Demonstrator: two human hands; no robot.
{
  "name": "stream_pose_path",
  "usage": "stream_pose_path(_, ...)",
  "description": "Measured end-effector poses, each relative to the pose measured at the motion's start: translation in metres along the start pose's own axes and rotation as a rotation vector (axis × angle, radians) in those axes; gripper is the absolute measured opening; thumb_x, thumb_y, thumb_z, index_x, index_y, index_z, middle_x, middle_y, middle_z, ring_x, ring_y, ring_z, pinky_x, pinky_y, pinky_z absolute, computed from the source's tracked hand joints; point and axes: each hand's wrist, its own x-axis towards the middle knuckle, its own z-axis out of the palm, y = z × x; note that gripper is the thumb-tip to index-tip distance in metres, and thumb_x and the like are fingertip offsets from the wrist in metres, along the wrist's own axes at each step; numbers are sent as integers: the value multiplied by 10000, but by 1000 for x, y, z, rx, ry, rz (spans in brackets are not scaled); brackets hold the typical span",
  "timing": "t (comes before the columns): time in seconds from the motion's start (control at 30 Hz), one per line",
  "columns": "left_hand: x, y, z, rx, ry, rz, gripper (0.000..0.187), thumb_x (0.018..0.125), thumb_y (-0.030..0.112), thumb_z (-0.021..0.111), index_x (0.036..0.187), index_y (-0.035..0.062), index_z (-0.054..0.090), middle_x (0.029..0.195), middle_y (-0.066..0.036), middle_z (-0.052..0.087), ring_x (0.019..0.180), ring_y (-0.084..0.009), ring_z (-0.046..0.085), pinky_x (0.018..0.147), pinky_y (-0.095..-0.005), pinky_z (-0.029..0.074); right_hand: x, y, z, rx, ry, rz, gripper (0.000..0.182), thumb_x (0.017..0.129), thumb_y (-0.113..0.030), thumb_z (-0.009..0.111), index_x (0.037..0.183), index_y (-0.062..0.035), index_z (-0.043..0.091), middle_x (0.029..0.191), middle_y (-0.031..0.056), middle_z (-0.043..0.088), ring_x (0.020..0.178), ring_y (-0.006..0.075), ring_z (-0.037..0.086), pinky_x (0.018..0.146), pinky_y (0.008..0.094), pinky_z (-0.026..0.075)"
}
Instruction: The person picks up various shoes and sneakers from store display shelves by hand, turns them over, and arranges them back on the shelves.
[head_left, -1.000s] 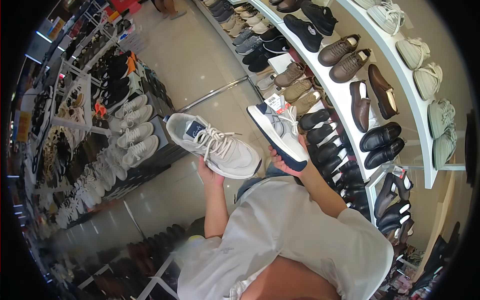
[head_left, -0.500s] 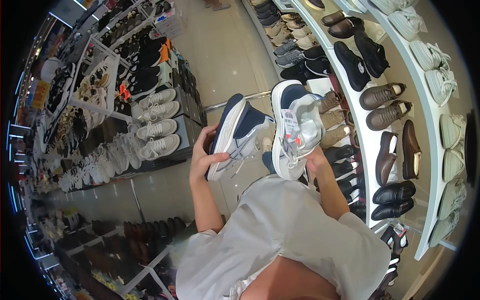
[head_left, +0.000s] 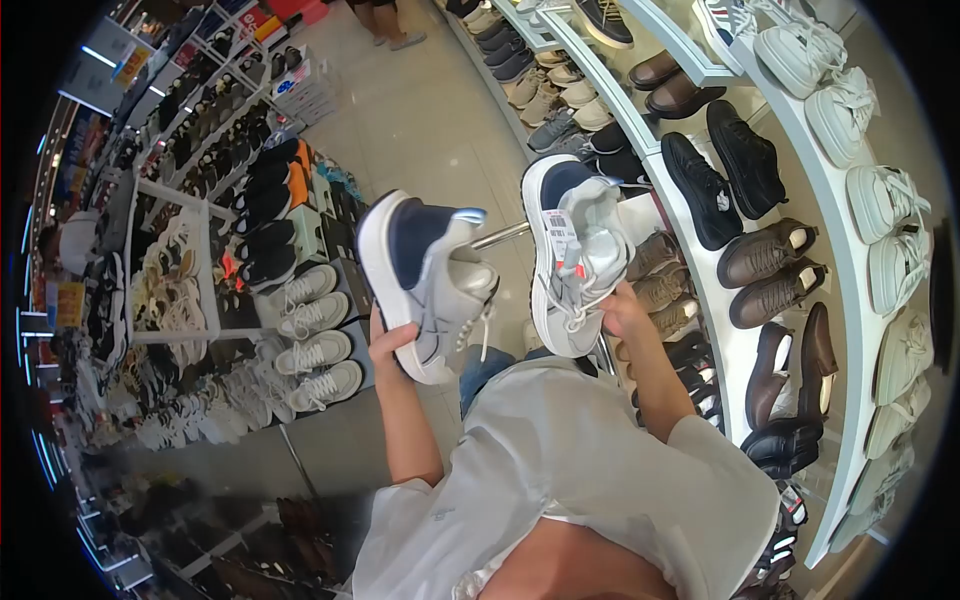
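Note:
My left hand (head_left: 391, 343) grips a white and navy sneaker (head_left: 430, 290) near its toe, thumb on the side of the sole. That shoe is heel up, its opening and loose laces facing right. Beside it, my right hand (head_left: 624, 312) is closed on the toe end of a matching sneaker (head_left: 577, 250), also heel up. A white price tag (head_left: 558, 232) with a barcode and a red patch hangs against this second shoe. The two sneakers are held apart, side by side, in front of my chest. Some fingers of both hands are hidden behind the shoes.
White shelves (head_left: 690, 300) on the right carry brown loafers (head_left: 768, 372), black shoes (head_left: 748, 160) and pale sneakers (head_left: 893, 262). To the left, white sneakers (head_left: 325, 385) line a low display. A tiled aisle (head_left: 425, 130) runs ahead, where a person's legs (head_left: 385, 22) show at the top.
The left sneaker has moved left and turned, so its opening shows more. The right sneaker has shifted slightly left. The view has swung, bringing a person's legs further into sight.

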Motion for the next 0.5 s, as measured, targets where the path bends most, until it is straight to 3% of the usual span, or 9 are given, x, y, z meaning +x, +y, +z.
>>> stream_pose_path(0.03,11,-6,-4,-339,-55,-109,1025,599,283,734,1472,-47,312,1364,-246,500,1266,-372,506,1072,-450,415,7,-4,4,-1,19,-16,710,821,-164,716,1440,-28,398,1343,120,572,1227,268,573,1047,396,455)
stream_pose_path(0.1,40,-26,-12,-740,-392,-266,1010,723,586,696,1470,10,334,1339,-246,468,1126,-360,539,932,-528,484,22,-11,22,135,327,309,575,956,-342,538,1432,-40,428,1341,127,579,1208,260,587,1025,394,476)
stream_pose_path(0.13,53,-24,-11,-836,-373,-317,941,786,559,668,1495,56,310,1300,-230,462,1093,-367,521,885,-506,495,29,-9,40,223,365,281,613,998,-492,399,1440,-69,436,1345,125,580,1185,252,602,1002,390,498)
stream_pose_path(0.17,66,-18,-13,-932,-348,-370,874,849,533,640,1521,101,286,1261,-215,456,1060,-375,502,838,-484,505,40,3,30,529,-34,191,597,1006,-494,422,1448,-94,432,1345,122,579,1165,254,614,985,398,514)
stream_pose_path(0.2,92,-34,-33,-1056,-502,-450,941,822,628,634,1497,53,316,1368,-268,411,1080,-383,534,897,-525,505,49,27,18,522,48,205,630,981,-559,434,1418,-108,475,1313,128,604,1123,265,635,946,405,537)
stream_pose_path(0.23,103,-25,-27,-1057,-519,-464,941,822,628,634,1497,53,316,1368,-268,411,1080,-383,534,897,-525,505,62,32,26,464,144,221,619,985,-549,435,1421,-110,473,1323,121,596,1138,260,624,960,403,526)
stream_pose_path(0.3,117,-11,-12,-1037,-398,-512,935,840,617,621,1518,67,287,1445,-293,352,1090,-415,541,929,-555,505,87,25,69,297,358,266,558,1023,-453,424,1456,-102,421,1384,98,550,1224,234,570,1040,390,469)
stream_pose_path(0.33,134,-16,-21,-1063,-472,-506,963,829,624,620,1535,78,259,1517,-326,255,1161,-449,532,988,-569,483,94,19,89,151,365,301,581,999,-412,505,1458,-70,405,1386,94,543,1266,222,534,1083,392,418)
stream_pose_path(0.5,187,-1,-67,-952,-519,-551,1005,791,676,614,1524,71,287,1548,-334,196,1277,-448,480,1047,-531,452,147,26,138,8,337,194,713,912,-321,672,1463,-2,351,1406,125,506,1282,234,513,1095,397,389)
